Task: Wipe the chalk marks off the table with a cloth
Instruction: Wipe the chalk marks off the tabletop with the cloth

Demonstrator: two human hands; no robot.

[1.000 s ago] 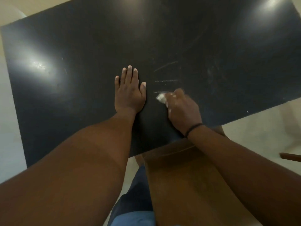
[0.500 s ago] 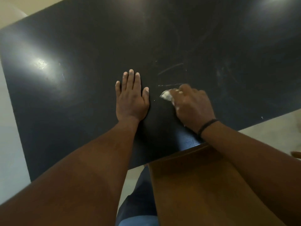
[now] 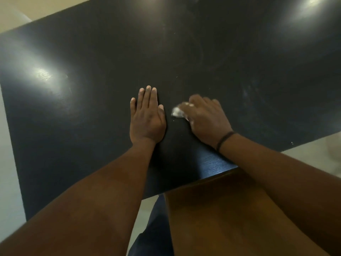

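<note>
Left hand: my left hand (image 3: 146, 120) lies flat on the table, palm down, fingers straight and close together, holding nothing.
Right hand: my right hand (image 3: 206, 118) is curled over the cloth (image 3: 178, 112) and presses it to the tabletop; the hand is blurred.
Cloth: a small white wad, only its left end shows past my fingers; it sits just beside my left thumb, a narrow strip of bare table between them.
Wristband: a thin dark band (image 3: 224, 140) circles my right wrist.
Table: the dark table (image 3: 92, 52) fills most of the view, with two bright patches of reflected light, one at the left and one at the top right.
Chalk marks: faint pale smears (image 3: 247, 93) show to the right of my right hand; fainter curved traces lie further up the middle.
Near edge: the table's near edge runs slantwise under my right forearm, close behind both wrists.
Left edge: the left edge is well apart from my left hand.
Open room: wide bare tabletop lies ahead of both hands and out to the right.
Below the edge: a brown wooden surface (image 3: 212, 218) sits under my right forearm, with pale floor (image 3: 313, 154) beyond the table's right corner.
</note>
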